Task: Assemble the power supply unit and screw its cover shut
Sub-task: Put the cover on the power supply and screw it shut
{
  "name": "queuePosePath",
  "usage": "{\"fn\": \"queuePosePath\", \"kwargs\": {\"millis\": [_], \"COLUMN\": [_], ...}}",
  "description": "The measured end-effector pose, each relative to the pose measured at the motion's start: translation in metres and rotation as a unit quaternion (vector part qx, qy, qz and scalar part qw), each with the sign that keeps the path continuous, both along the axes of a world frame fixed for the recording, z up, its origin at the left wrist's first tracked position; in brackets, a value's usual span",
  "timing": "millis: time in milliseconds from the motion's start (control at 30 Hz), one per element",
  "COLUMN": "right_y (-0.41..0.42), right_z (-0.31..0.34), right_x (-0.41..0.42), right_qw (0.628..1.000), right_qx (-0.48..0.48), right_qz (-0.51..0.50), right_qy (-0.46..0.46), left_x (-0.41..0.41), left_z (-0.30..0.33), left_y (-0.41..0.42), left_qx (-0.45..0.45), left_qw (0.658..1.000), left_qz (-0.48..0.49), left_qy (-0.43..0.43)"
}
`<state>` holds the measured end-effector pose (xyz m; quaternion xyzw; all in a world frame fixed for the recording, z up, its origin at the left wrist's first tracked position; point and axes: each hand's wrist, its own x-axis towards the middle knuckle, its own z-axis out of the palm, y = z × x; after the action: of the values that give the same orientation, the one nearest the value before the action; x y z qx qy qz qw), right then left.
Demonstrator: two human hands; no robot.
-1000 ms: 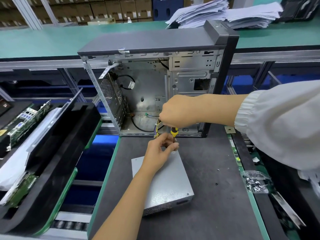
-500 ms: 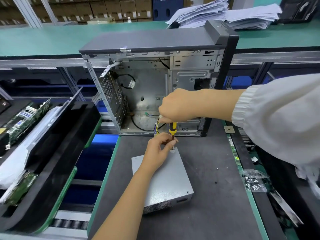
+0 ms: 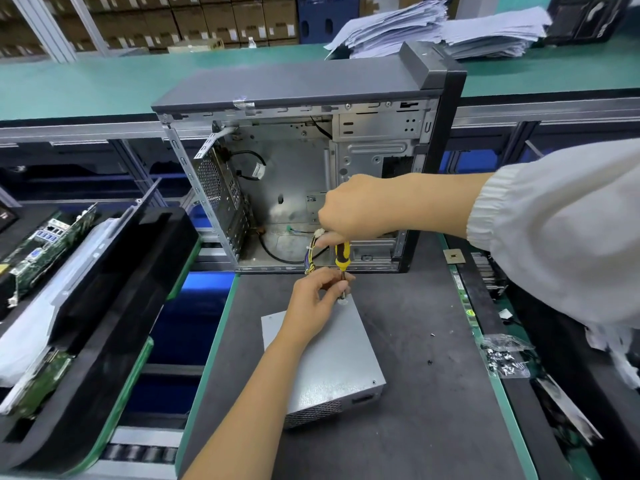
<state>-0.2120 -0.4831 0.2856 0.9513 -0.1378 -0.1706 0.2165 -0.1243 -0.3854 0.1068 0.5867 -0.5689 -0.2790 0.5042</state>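
**Driving a screw into the far corner of the power supply cover**

Gripping the yellow-and-black screwdriver [image 3: 342, 255] from above, right hand [image 3: 360, 209] curled tight round the top of the handle, knuckles toward the camera, white sleeve [image 3: 554, 230] reaching in from the right. Held upright, the tool, its tip down on the far corner of the power supply unit [image 3: 325, 362]. Pinching the metal shaft just below the handle, left hand [image 3: 313, 299], thumb and fingers [image 3: 332, 277] drawn narrow round it, the rest loosely curled; whether a screw sits under the tip cannot be told, only a small pale spot there.

Lying flat on the dark desk [image 3: 433, 410], the grey metal unit, cover uppermost, vented face toward the near edge, a little left of centre. Trailing from its far end, a bundle of yellow and dark cables [image 3: 310, 258] with a white connector, running up beside the right hand and into the mouth of the open computer case [image 3: 304, 168], which stands upright just behind the unit, side panel off.

Resting near the right edge of the desk, a clear bag of screws [image 3: 507, 356]; a couple of loose dark screws [image 3: 431, 348] between bag and unit. Stacked at the left in black foam trays [image 3: 114, 299], green circuit boards [image 3: 45, 251]. Heaped on the green bench behind the case, loose papers [image 3: 433, 29].
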Motion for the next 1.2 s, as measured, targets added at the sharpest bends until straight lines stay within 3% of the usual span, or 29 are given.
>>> {"fn": "queuePosePath", "kwargs": {"millis": [133, 300, 600, 733, 867, 1033, 1200], "right_y": [0.003, 0.002, 0.003, 0.010, 0.011, 0.008, 0.005], "right_z": [0.000, 0.004, -0.009, -0.013, -0.004, -0.006, -0.011], "right_x": [0.003, -0.002, -0.008, -0.001, -0.003, -0.007, -0.007], "right_qw": [0.999, 0.995, 0.997, 0.994, 0.995, 0.995, 0.995], "right_qx": [-0.034, 0.083, -0.033, -0.082, 0.027, -0.031, -0.068], "right_qz": [-0.039, 0.044, 0.002, 0.015, 0.090, 0.089, 0.008], "right_qy": [0.012, 0.030, -0.073, -0.071, 0.015, -0.020, -0.066], "left_x": [-0.001, 0.002, -0.001, -0.001, 0.001, -0.001, -0.002], "left_z": [-0.001, -0.004, -0.007, -0.005, -0.005, -0.005, -0.002], "left_y": [0.000, -0.002, -0.001, -0.002, 0.000, 0.001, 0.001], "left_qx": [0.013, 0.011, 0.025, 0.006, 0.011, 0.021, 0.000], "left_qw": [0.999, 0.999, 0.998, 0.999, 0.998, 0.998, 1.000], "left_qz": [0.029, 0.023, -0.011, -0.004, 0.007, -0.007, -0.006], "left_qy": [0.012, 0.031, 0.051, 0.045, 0.053, 0.056, -0.025]}}
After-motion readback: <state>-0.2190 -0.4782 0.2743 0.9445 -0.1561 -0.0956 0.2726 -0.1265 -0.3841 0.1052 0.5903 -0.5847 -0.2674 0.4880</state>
